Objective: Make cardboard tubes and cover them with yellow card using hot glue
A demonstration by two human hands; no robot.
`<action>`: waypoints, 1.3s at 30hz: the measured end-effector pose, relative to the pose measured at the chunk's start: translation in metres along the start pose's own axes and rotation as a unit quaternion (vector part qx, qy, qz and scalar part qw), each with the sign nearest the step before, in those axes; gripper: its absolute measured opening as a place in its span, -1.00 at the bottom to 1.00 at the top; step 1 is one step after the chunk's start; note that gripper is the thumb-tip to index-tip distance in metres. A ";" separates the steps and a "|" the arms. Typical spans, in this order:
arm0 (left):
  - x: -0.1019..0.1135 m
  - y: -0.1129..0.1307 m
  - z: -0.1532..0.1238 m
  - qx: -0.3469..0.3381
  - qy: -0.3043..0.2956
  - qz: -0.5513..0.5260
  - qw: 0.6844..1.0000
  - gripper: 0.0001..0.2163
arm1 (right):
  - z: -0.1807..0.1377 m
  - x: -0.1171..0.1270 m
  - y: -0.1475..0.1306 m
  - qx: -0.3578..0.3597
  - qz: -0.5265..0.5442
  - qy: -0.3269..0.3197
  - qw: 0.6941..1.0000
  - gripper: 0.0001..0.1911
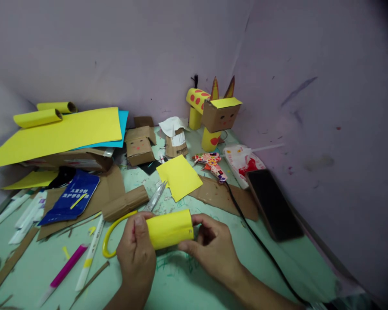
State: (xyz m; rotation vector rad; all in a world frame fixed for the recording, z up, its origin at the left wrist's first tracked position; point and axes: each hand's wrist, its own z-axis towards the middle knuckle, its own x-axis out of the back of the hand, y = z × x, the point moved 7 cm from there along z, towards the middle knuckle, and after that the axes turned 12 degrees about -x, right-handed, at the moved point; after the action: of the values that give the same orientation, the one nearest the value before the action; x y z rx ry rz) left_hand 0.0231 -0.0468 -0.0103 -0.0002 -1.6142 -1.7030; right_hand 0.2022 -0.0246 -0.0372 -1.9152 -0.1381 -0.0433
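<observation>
A yellow paper-covered tube (170,229) lies sideways in front of me above the table. My left hand (136,245) is wrapped round its left end, thumb on top. At the right end, my right hand (215,247) has its curled fingers at the rim and its thumb by the lower edge; some fingertips are hidden. Just behind the tube lie scissors (155,199) with yellow handles, one loop showing left of my left hand. A square of yellow paper (179,177) lies beyond, near the scissor tips.
A giraffe-like cardboard figure (220,116) stands at the back. A patterned glue gun (213,165) with a black cord and a phone (276,204) lie at right. Leftward are a cardboard box face (139,148), yellow sheets (61,133), a blue packet (73,198) and markers (69,265).
</observation>
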 end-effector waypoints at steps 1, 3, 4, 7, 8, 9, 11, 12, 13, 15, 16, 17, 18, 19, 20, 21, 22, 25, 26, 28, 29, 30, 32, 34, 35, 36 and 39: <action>0.000 0.001 -0.001 -0.013 0.001 0.013 1.000 -0.71 | 0.001 -0.002 0.002 -0.017 0.005 0.001 1.000 -0.69; 0.001 0.003 -0.002 -0.032 0.003 0.029 0.999 -0.71 | 0.002 -0.003 0.004 -0.038 0.032 0.002 0.999 -0.80; 0.002 0.004 -0.003 -0.040 0.003 0.033 0.999 -0.71 | 0.002 -0.003 0.004 -0.043 0.049 -0.001 0.998 -0.82; 0.002 0.005 -0.002 -0.051 0.005 0.039 0.998 -0.72 | 0.003 -0.001 0.006 -0.048 0.083 -0.019 0.995 -0.70; 0.003 0.006 -0.002 -0.050 0.007 0.040 0.998 -0.72 | 0.003 -0.001 0.007 -0.048 0.087 -0.026 0.995 -0.65; 0.003 0.006 -0.001 -0.048 0.008 0.040 0.998 -0.72 | 0.004 -0.001 0.009 -0.050 0.095 -0.032 0.994 -0.60; 0.003 0.006 0.000 -0.035 0.016 0.037 0.999 -0.72 | 0.007 -0.003 0.017 -0.074 0.139 -0.055 0.986 -0.51; 0.004 0.005 0.000 -0.026 0.023 0.032 0.999 -0.72 | 0.008 -0.005 0.020 -0.091 0.172 -0.070 0.978 -0.46; 0.004 0.004 -0.001 -0.016 0.030 0.026 0.999 -0.72 | 0.009 -0.007 0.023 -0.104 0.202 -0.085 0.970 -0.42; 0.004 0.002 -0.002 -0.005 0.041 0.016 0.999 -0.72 | 0.009 -0.012 0.022 -0.113 0.225 -0.114 0.961 -0.37; 0.003 0.003 -0.002 -0.014 0.033 0.011 0.999 -0.71 | 0.009 -0.013 0.020 -0.110 0.213 -0.125 0.963 -0.39; 0.000 0.004 -0.002 -0.032 0.015 0.004 0.999 -0.71 | 0.008 -0.014 0.017 -0.105 0.193 -0.132 0.967 -0.43; -0.003 0.005 -0.002 -0.054 -0.010 -0.013 0.998 -0.70 | 0.008 -0.014 0.015 -0.102 0.174 -0.133 0.970 -0.48; -0.006 0.006 -0.001 -0.073 -0.034 -0.044 0.996 -0.68 | 0.008 -0.013 0.013 -0.100 0.161 -0.128 0.974 -0.52; -0.008 0.006 0.001 -0.087 -0.054 -0.087 0.991 -0.66 | 0.008 -0.010 0.012 -0.099 0.158 -0.114 0.976 -0.56; -0.007 0.006 0.003 -0.089 -0.060 -0.136 0.985 -0.64 | 0.009 -0.006 0.012 -0.098 0.166 -0.094 0.977 -0.59; -0.003 0.003 0.007 -0.080 -0.046 -0.181 0.979 -0.62 | 0.011 -0.001 0.012 -0.099 0.182 -0.075 0.975 -0.61; 0.011 -0.007 0.015 -0.022 0.008 -0.221 0.975 -0.66 | 0.015 0.007 0.018 -0.114 0.227 -0.045 0.966 -0.62; 0.013 -0.008 0.016 -0.016 0.004 -0.207 0.978 -0.70 | 0.015 0.007 0.020 -0.117 0.232 -0.045 0.964 -0.61; 0.012 -0.001 0.016 -0.048 -0.037 -0.172 0.983 -0.76 | 0.015 0.006 0.022 -0.115 0.226 -0.057 0.966 -0.62; 0.009 0.004 0.015 -0.077 -0.061 -0.151 0.984 -0.78 | 0.014 0.004 0.023 -0.112 0.216 -0.066 0.968 -0.63; 0.008 0.008 0.013 -0.104 -0.077 -0.128 0.983 -0.80 | 0.013 0.001 0.024 -0.111 0.203 -0.079 0.970 -0.64; 0.004 0.012 0.009 -0.133 -0.102 -0.084 0.982 -0.83 | 0.011 -0.006 0.026 -0.114 0.180 -0.108 0.971 -0.64; -0.001 0.012 0.007 -0.143 -0.124 -0.062 0.980 -0.85 | 0.009 -0.010 0.027 -0.116 0.177 -0.125 0.969 -0.62; -0.002 0.012 0.006 -0.148 -0.131 -0.065 0.978 -0.84 | 0.009 -0.010 0.026 -0.110 0.180 -0.126 0.969 -0.60; -0.003 0.012 0.005 -0.153 -0.138 -0.073 0.976 -0.84 | 0.010 -0.008 0.025 -0.098 0.179 -0.121 0.971 -0.60; -0.010 0.007 0.002 -0.131 -0.174 -0.112 0.970 -0.86 | 0.009 0.001 0.019 -0.047 0.135 -0.085 0.986 -0.64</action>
State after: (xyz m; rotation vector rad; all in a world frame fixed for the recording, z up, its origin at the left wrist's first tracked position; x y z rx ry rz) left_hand 0.0331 -0.0386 -0.0087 -0.2710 -1.6722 -2.1784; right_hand 0.2047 -0.0220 -0.0578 -2.0158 0.0097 0.3016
